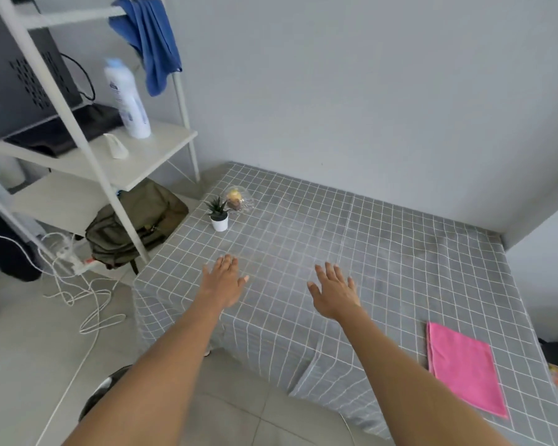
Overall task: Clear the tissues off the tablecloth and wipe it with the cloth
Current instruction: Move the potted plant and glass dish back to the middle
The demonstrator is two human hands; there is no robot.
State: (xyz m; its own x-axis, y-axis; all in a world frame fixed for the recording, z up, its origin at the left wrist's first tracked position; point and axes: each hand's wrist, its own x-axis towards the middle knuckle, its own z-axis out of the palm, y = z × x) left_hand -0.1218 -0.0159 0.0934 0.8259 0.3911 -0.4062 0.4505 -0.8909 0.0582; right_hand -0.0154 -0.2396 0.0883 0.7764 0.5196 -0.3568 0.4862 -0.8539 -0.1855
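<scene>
Grey checked tablecloth (384, 259) is covering the bench against a pale wall. Both grips, left hand (223, 280) and right hand (334, 292), are hovering released, fingers spread, holding nothing. Well right, the pink cloth (463, 365) is lying flat near the front edge.

Grey white-checked tablecloth (384, 252) covering the table, hanging over the near edge. Folded pink cloth (464, 368) lying flat at the near right. Small potted succulent (219, 215) standing at the far left corner, clear glass dish (239, 198) just behind it, holding something yellow and brown.
</scene>
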